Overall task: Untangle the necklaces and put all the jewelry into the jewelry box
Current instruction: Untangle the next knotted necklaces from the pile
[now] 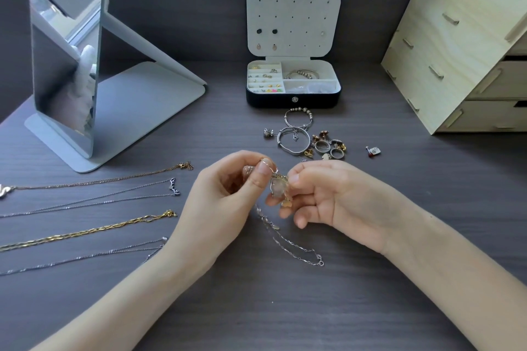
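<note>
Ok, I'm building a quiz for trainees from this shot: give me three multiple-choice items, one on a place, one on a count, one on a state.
1. Where do the laid-out necklaces lie?
A. left of the hands
B. inside the box
C. under the mirror

2. How many necklaces are laid out there?
A. two
B. four
C. six

3. The jewelry box is:
A. shut
B. open, lid upright
C. upside down

Answers: 1 A, the chains stretch over the table left of the left hand. 2 B, four separate chains show. 3 B, the lid stands up with earrings pinned on it, and the compartments show.
</note>
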Tool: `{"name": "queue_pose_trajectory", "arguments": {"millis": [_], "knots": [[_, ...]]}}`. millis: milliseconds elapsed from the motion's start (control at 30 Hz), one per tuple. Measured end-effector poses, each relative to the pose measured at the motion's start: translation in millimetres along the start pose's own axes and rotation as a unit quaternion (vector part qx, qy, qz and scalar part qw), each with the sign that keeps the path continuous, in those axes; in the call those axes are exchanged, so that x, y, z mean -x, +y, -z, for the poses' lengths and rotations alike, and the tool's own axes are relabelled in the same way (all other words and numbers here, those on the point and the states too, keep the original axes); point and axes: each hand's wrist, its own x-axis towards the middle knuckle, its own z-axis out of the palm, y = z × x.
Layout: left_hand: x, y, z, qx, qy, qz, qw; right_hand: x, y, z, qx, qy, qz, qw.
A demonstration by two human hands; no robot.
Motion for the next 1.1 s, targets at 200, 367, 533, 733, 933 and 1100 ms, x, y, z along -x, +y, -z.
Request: {"name": "queue_pose_trajectory", "arguments": {"millis": [200,367,533,733,933,1100], "knots": [[-1.2,-0.2,3.3,-0.073,0.047,-0.001,0.996,0.6,0.8,-2.2,0.011,0.049,0.026,0.998],[-1.3,0.5,9.1,-0.109,0.055,0.001,0.993,0.9,0.1,-5.6,0.088,0.113,0.067,0.987],[-3.2,1.5,11.8,0.035,-0.002,0.047,0.998,1.1,-0.9,-6.0,0.147,0.129,0.073,0.978],[-4.8,7.0,8.7,0.202,-0.041,0.132,0.970,1.8,0.7,-8.4,0.179,0.123,0.058,0.974],[-6.4,8.6,8.4,0.207,-0.046,0.152,0.965,2.3,0.9,-10.4,0.160,0.118,0.060,0.978],[-3.3,3.0,8.4,0.081,-0.049,0.117,0.989,1.9,1.4,-8.8,0.146,0.138,0.056,0.978]]}}
